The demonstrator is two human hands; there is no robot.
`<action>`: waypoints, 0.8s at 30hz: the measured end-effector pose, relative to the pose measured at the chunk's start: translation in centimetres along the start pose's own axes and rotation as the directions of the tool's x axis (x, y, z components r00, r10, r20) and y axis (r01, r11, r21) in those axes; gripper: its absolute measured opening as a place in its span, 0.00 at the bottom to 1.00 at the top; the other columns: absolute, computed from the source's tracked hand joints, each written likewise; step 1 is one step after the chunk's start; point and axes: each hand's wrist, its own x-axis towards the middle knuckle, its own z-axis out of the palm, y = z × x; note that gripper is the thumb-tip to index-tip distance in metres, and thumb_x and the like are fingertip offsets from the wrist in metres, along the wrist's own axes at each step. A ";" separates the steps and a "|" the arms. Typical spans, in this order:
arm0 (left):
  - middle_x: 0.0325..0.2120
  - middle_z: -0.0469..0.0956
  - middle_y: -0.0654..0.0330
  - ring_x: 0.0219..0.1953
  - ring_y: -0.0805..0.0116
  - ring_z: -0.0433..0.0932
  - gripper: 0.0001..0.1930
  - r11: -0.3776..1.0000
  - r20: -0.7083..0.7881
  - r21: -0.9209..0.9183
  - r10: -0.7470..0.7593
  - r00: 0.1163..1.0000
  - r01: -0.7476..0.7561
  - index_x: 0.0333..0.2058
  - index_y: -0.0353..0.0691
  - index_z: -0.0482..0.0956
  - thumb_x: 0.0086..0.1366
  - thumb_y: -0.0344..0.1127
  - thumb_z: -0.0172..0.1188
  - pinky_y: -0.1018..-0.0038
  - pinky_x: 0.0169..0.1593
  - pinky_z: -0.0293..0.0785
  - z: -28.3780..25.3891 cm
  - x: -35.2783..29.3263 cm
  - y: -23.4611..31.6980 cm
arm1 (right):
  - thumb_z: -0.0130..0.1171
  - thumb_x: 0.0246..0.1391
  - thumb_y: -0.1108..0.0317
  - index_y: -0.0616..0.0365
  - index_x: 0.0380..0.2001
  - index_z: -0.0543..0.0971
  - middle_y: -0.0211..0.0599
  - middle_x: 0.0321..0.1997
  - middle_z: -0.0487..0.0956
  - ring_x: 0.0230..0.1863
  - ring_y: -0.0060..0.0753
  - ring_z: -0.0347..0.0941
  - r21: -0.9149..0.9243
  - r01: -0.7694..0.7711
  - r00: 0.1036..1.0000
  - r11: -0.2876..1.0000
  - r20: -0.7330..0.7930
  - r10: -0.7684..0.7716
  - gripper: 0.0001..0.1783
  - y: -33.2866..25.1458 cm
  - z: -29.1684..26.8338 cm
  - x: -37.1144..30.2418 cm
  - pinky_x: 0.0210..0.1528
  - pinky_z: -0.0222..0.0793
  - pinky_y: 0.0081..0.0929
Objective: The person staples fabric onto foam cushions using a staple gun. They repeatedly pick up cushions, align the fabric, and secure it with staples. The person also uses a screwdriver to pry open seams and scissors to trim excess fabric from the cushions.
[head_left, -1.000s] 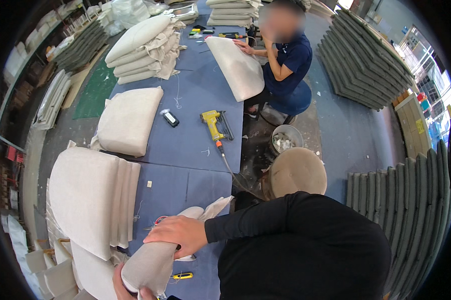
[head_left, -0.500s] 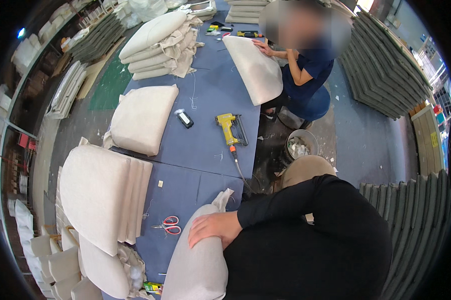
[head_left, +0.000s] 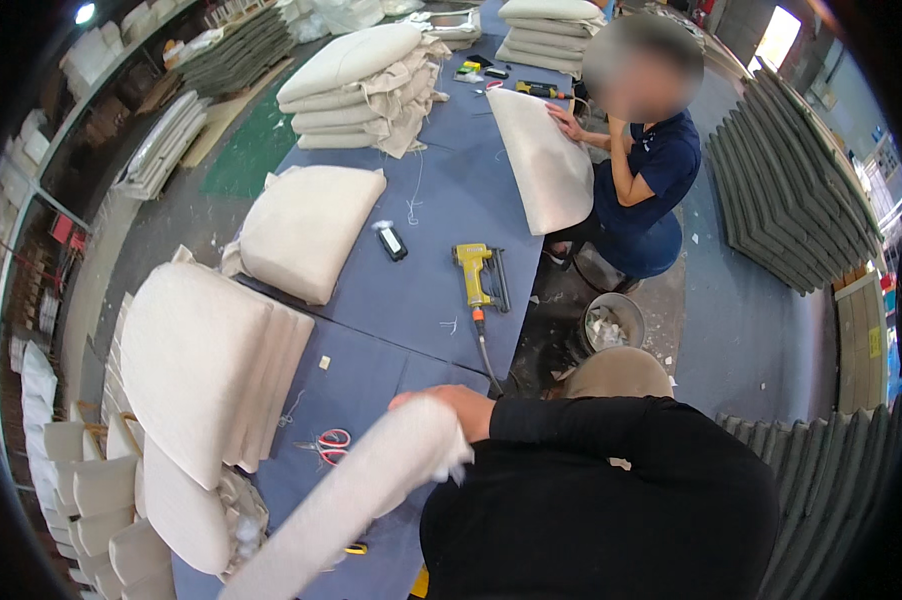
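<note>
A cream fabric-covered cushion (head_left: 356, 480) is tilted up on its edge in front of me, slanting from lower left to the middle. My right hand (head_left: 456, 405) grips its upper end, the fingers partly hidden behind the fabric. White stuffing shows at that end. My left hand is out of view. Red-handled scissors (head_left: 331, 446) lie on the blue-grey table (head_left: 381, 380) just left of the cushion. A small yellow and black thing (head_left: 356, 548) lies partly covered below it.
A yellow staple gun (head_left: 476, 278) with a hose lies farther up the table, near a small black-and-white device (head_left: 390, 241). Stacked cushions (head_left: 201, 360) line the left side. Across at upper right, a seated person (head_left: 651, 170) holds another cushion (head_left: 546, 165). A scrap bucket (head_left: 614, 322) stands beside the table.
The cushion has gone from lying broad side up under my right hand to standing on edge, its lower end swung left. The whole view has shifted slightly.
</note>
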 end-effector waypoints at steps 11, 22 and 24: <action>0.39 0.88 0.45 0.42 0.50 0.86 0.23 0.923 0.423 -0.301 0.354 0.834 -0.240 0.48 0.27 0.85 0.81 0.43 0.48 0.59 0.51 0.78 6.7 -3.7 13.1 | 0.79 0.57 0.50 0.60 0.68 0.75 0.53 0.55 0.85 0.51 0.57 0.83 0.387 0.040 0.964 0.921 0.227 -0.137 0.42 -13.3 -6.4 1.5 0.59 0.78 0.42; 0.40 0.88 0.57 0.43 0.67 0.84 0.16 0.944 0.342 -0.331 0.119 0.932 0.001 0.44 0.30 0.87 0.78 0.40 0.60 0.71 0.50 0.78 6.1 -1.1 0.0 | 0.87 0.40 0.61 0.53 0.66 0.78 0.47 0.69 0.79 0.71 0.50 0.76 -0.115 0.038 0.940 0.993 -0.334 -0.074 0.47 -17.2 -9.4 3.5 0.72 0.71 0.42; 0.39 0.87 0.61 0.45 0.71 0.83 0.17 0.903 0.334 -0.299 -0.204 0.920 0.308 0.45 0.32 0.87 0.79 0.43 0.61 0.72 0.51 0.77 3.7 -0.9 -8.4 | 0.86 0.41 0.63 0.54 0.56 0.82 0.46 0.62 0.84 0.68 0.48 0.78 -0.339 0.057 0.897 0.939 -0.395 -0.197 0.37 -16.5 -9.5 3.0 0.71 0.71 0.43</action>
